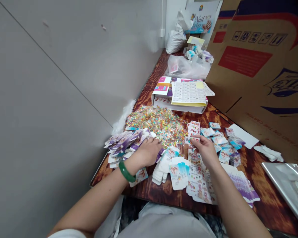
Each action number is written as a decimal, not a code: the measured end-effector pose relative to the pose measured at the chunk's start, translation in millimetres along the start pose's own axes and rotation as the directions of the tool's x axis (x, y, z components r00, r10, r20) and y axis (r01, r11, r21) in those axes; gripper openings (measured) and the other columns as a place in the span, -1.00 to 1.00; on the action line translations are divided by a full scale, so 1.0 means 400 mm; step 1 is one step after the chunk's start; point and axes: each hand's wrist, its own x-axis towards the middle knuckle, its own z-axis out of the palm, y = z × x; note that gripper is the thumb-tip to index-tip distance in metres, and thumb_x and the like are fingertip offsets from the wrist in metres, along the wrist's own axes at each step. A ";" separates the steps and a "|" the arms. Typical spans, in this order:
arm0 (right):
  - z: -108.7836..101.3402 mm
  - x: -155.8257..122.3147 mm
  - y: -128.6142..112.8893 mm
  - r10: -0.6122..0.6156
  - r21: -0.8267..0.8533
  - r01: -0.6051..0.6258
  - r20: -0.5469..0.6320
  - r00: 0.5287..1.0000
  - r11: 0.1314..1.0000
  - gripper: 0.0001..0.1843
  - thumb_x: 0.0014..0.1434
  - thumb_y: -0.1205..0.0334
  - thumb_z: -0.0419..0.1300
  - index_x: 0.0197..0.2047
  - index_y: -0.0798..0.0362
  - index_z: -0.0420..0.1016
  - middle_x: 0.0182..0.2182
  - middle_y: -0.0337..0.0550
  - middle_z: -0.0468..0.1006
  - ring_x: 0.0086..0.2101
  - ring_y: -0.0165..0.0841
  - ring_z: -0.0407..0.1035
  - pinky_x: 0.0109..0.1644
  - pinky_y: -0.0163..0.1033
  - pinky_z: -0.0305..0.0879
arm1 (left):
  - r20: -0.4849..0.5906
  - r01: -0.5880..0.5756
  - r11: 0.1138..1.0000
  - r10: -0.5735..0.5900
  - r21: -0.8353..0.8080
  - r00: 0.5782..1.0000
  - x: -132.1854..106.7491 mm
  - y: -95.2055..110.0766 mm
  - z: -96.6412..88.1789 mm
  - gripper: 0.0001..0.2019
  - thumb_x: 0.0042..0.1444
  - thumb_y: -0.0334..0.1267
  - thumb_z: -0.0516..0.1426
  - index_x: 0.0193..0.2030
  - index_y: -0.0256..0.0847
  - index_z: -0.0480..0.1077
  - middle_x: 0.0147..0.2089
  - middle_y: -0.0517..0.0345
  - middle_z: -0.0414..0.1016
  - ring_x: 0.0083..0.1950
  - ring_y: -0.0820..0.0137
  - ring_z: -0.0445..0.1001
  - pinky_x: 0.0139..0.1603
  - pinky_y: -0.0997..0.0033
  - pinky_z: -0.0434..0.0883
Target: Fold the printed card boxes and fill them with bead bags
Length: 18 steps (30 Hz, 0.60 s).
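My right hand pinches a small white nail sticker sheet between thumb and fingers. Behind it stand more little sticker sheets. Under my right wrist lie stacks of printed sticker sheets. My left hand, with a green bangle on the wrist, curls down at the edge of a heap of purple-and-white folded cartons. Its fingertips are hidden, so what it grips cannot be made out. Between the hands are flat white-and-blue cartons.
Beyond my hands spreads a heap of small clear packets with colourful bits. Small filled boxes lie at right, near purple flat cartons. A white box with printed sheets stands behind. Large brown cartons border the right; a grey wall, the left.
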 end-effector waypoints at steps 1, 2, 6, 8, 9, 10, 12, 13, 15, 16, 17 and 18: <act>-0.010 -0.003 0.004 0.005 0.009 -0.006 0.009 1.000 1.000 -0.60 -0.14 0.04 0.31 -0.24 0.09 0.44 -0.62 -0.30 0.41 -0.64 -0.42 0.33 -0.70 -0.40 0.05 | 0.057 -0.012 0.999 0.010 0.050 0.998 -0.020 -0.002 0.013 -0.55 -0.09 -0.50 0.07 0.00 -0.20 0.32 0.05 -0.08 0.33 0.15 0.05 0.16 0.06 0.06 0.18; -0.018 -0.007 0.008 0.011 0.022 -0.012 0.018 1.000 1.000 -0.60 -0.13 0.04 0.31 -0.24 0.08 0.44 -0.61 -0.30 0.42 -0.64 -0.43 0.33 -0.69 -0.40 0.06 | 0.088 -0.023 0.996 0.015 0.084 0.996 -0.035 -0.004 0.026 -0.54 -0.10 -0.50 0.07 0.02 -0.21 0.30 0.05 -0.08 0.33 0.15 0.04 0.16 0.07 0.05 0.16; -0.020 -0.020 0.014 0.028 0.079 -0.030 0.026 0.999 0.996 -0.59 -0.14 0.06 0.33 -0.23 0.09 0.43 -0.59 -0.30 0.43 -0.66 -0.48 0.27 -0.66 -0.39 0.07 | 0.066 -0.014 0.996 0.008 0.084 0.998 -0.059 -0.016 0.037 -0.66 0.02 -0.52 -0.03 -0.05 -0.25 0.33 -0.10 -0.08 0.41 0.00 0.15 0.30 0.02 0.15 0.19; -0.007 -0.028 0.005 0.022 0.088 -0.025 0.032 0.999 0.996 -0.58 -0.13 0.05 0.33 -0.22 0.11 0.42 -0.62 -0.31 0.42 -0.70 -0.51 0.21 -0.65 -0.39 0.06 | 0.007 0.018 1.000 -0.018 -0.024 1.000 -0.061 -0.023 0.017 -0.70 0.09 -0.49 -0.06 -0.05 -0.27 0.31 -0.18 -0.07 0.43 -0.08 0.20 0.35 -0.05 0.22 0.23; 0.001 -0.034 -0.003 0.015 0.093 -0.019 0.044 0.999 0.995 -0.57 -0.12 0.05 0.33 -0.21 0.11 0.41 -0.64 -0.32 0.42 -0.71 -0.52 0.19 -0.65 -0.39 0.06 | -0.027 0.036 0.992 -0.040 -0.117 0.999 -0.063 -0.025 0.003 -0.71 0.12 -0.45 -0.07 -0.02 -0.27 0.27 -0.20 -0.05 0.43 -0.12 0.23 0.36 -0.09 0.27 0.25; 0.010 -0.041 -0.015 0.004 0.104 -0.011 0.064 0.998 0.995 -0.58 -0.11 0.05 0.32 -0.21 0.10 0.40 -0.66 -0.32 0.41 -0.72 -0.52 0.18 -0.65 -0.40 0.05 | -0.065 0.054 0.972 -0.070 -0.227 0.995 -0.064 -0.027 -0.011 -0.71 0.14 -0.39 -0.06 0.01 -0.27 0.23 -0.22 -0.01 0.43 -0.16 0.27 0.37 -0.13 0.30 0.27; 0.031 -0.058 -0.045 -0.021 0.137 0.003 0.132 0.991 0.991 -0.61 -0.10 0.06 0.32 -0.24 0.09 0.39 -0.68 -0.31 0.42 -0.72 -0.52 0.18 -0.65 -0.40 0.05 | -0.133 0.062 0.887 -0.137 -0.458 0.982 -0.067 -0.026 -0.034 -0.71 0.16 -0.27 -0.02 0.02 -0.25 0.20 -0.24 0.06 0.42 -0.22 0.32 0.37 -0.18 0.37 0.28; 0.042 -0.068 -0.064 -0.032 0.153 0.005 0.176 0.984 0.988 -0.63 -0.09 0.06 0.31 -0.25 0.08 0.39 -0.67 -0.30 0.43 -0.72 -0.51 0.19 -0.65 -0.40 0.06 | -0.147 0.044 0.826 -0.152 -0.562 0.977 -0.066 -0.022 -0.042 -0.73 0.15 -0.22 0.00 -0.02 -0.24 0.23 -0.24 0.10 0.41 -0.22 0.34 0.36 -0.18 0.39 0.29; 0.066 -0.087 -0.101 -0.051 0.159 0.009 0.262 0.964 0.987 -0.65 -0.09 0.06 0.31 -0.28 0.08 0.40 -0.66 -0.28 0.44 -0.70 -0.49 0.23 -0.64 -0.39 0.09 | -0.159 -0.022 0.681 -0.138 -0.732 0.978 -0.061 -0.008 -0.048 -0.74 0.10 -0.15 0.07 -0.12 -0.23 0.31 -0.23 0.12 0.41 -0.19 0.35 0.36 -0.15 0.41 0.29; 0.078 -0.094 -0.118 -0.061 0.150 0.017 0.292 0.955 0.988 -0.65 -0.09 0.06 0.30 -0.28 0.09 0.41 -0.66 -0.27 0.44 -0.69 -0.48 0.24 -0.64 -0.38 0.10 | -0.147 -0.044 0.598 -0.124 -0.800 0.981 -0.057 0.002 -0.048 -0.73 0.07 -0.12 0.10 -0.14 -0.23 0.34 -0.22 0.12 0.41 -0.19 0.36 0.36 -0.17 0.43 0.30; 0.088 -0.099 -0.132 -0.070 0.136 0.029 0.304 0.950 0.990 -0.66 -0.09 0.06 0.29 -0.28 0.09 0.42 -0.66 -0.27 0.44 -0.69 -0.47 0.24 -0.64 -0.37 0.11 | -0.118 -0.043 0.512 -0.116 -0.858 0.986 -0.053 0.013 -0.045 -0.71 0.06 -0.10 0.11 -0.15 -0.23 0.36 -0.23 0.12 0.42 -0.23 0.38 0.36 -0.23 0.46 0.31; 0.096 -0.102 -0.142 -0.079 0.119 0.045 0.302 0.950 0.992 -0.66 -0.08 0.05 0.28 -0.28 0.09 0.42 -0.66 -0.28 0.43 -0.69 -0.48 0.22 -0.64 -0.37 0.10 | -0.079 -0.019 0.426 -0.123 -0.904 0.989 -0.049 0.024 -0.042 -0.69 0.05 -0.06 0.11 -0.15 -0.22 0.36 -0.27 0.14 0.42 -0.32 0.42 0.35 -0.32 0.49 0.31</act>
